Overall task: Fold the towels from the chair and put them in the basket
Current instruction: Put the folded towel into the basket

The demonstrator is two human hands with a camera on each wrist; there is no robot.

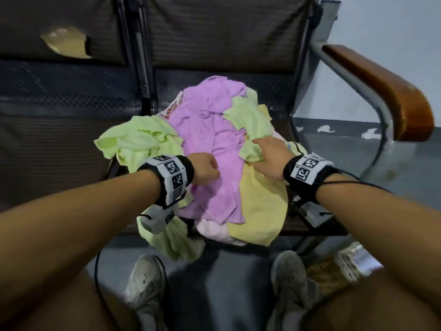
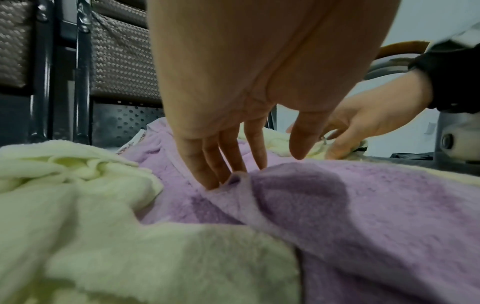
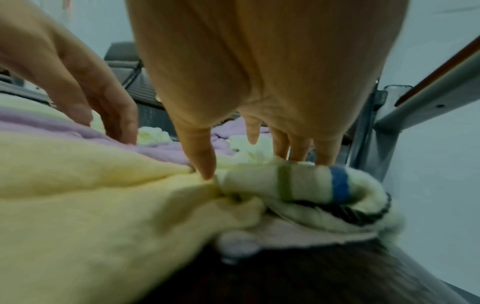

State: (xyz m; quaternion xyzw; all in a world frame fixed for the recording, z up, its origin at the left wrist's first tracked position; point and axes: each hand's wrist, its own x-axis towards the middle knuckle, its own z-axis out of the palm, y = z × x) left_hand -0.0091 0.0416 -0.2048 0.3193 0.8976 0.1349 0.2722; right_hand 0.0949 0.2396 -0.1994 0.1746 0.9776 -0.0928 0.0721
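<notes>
A heap of crumpled towels lies on the dark chair seat (image 1: pixel 71 130). A purple towel (image 1: pixel 210 130) is on top. Light green towels lie to its left (image 1: pixel 136 142) and right (image 1: pixel 250 118), with a yellow towel (image 1: pixel 260 211) and a pink one (image 1: pixel 212 231) at the front. My left hand (image 1: pixel 212 168) reaches down with straight fingers (image 2: pixel 207 170) that touch a fold of the purple towel (image 2: pixel 363 205); the thumb stands apart. My right hand (image 1: pixel 260 149) rests on the heap's right side. Its thumb touches the yellow towel (image 3: pixel 78 185) and its fingers (image 3: pixel 298 148) sit behind a rolled white striped towel (image 3: pixel 306 185).
A white perforated basket (image 1: pixel 350 263) shows partly on the floor at lower right, beside a woven mat (image 1: pixel 327 275). The chair's wooden armrest (image 1: pixel 386 91) and metal frame stand to the right. A second seat adjoins on the left. My shoes (image 1: pixel 145 280) are in front.
</notes>
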